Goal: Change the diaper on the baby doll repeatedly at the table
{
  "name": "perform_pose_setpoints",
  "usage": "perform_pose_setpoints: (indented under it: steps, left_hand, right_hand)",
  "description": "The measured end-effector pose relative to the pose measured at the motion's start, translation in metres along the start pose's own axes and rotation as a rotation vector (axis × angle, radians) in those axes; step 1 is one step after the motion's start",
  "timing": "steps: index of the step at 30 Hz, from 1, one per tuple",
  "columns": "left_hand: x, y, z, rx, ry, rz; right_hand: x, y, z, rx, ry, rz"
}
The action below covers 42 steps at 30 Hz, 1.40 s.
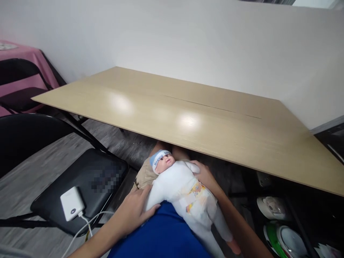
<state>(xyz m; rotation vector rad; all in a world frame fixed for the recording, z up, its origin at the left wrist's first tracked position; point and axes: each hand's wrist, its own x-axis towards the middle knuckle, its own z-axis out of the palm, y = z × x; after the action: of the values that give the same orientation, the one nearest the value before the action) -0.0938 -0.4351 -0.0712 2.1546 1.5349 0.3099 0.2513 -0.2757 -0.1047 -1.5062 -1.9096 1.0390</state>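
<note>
A baby doll lies face up across my lap, its head toward the table and its legs toward my body. It has a white cloth body, a blue and white cap with lettering, and a printed diaper. My left hand is closed round one of the doll's arms, with the thumb beneath it. Over at the doll's other arm, my right hand grips near its end, the fingers partly hidden behind the white cloth.
A wooden table stands in front of my knees against a white wall. To the left, a black folding chair bears a white power bank with a cable. Several items, including a white container, sit below the table at right.
</note>
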Motion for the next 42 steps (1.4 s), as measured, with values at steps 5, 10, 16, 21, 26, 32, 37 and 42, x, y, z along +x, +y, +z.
perform_pose_setpoints:
  steps: [5,10,16,21,26,32,37,42]
  left_hand:
    - [0.004,-0.004,0.003,-0.028,-0.085,-0.08]
    - [0.012,-0.003,0.003,-0.067,-0.138,-0.11]
    - [0.017,-0.006,0.007,-0.15,-0.122,-0.089]
    - [0.014,-0.008,0.01,-0.251,-0.153,-0.13]
    - [0.011,-0.011,0.017,-0.411,-0.116,-0.174]
    - [0.012,-0.015,0.025,-0.516,-0.09,-0.182]
    - [0.016,-0.018,0.03,-0.579,-0.106,-0.183]
    - [0.018,-0.021,0.035,-0.612,-0.11,-0.204]
  right_hand:
    - [-0.007,0.037,-0.003,0.08,-0.039,0.033]
    - [-0.008,0.023,-0.018,0.123,-0.012,0.036]
    - [-0.013,-0.036,-0.011,0.152,-0.128,-0.104]
    - [-0.015,-0.071,-0.009,0.096,-0.168,-0.215]
    - [-0.012,-0.078,0.009,0.078,-0.267,-0.199]
    - [-0.018,-0.061,0.028,0.18,-0.192,-0.126]
    - [-0.021,-0.053,0.028,0.227,-0.174,-0.111]
    - [-0.019,-0.059,0.027,0.285,-0.2,-0.114]
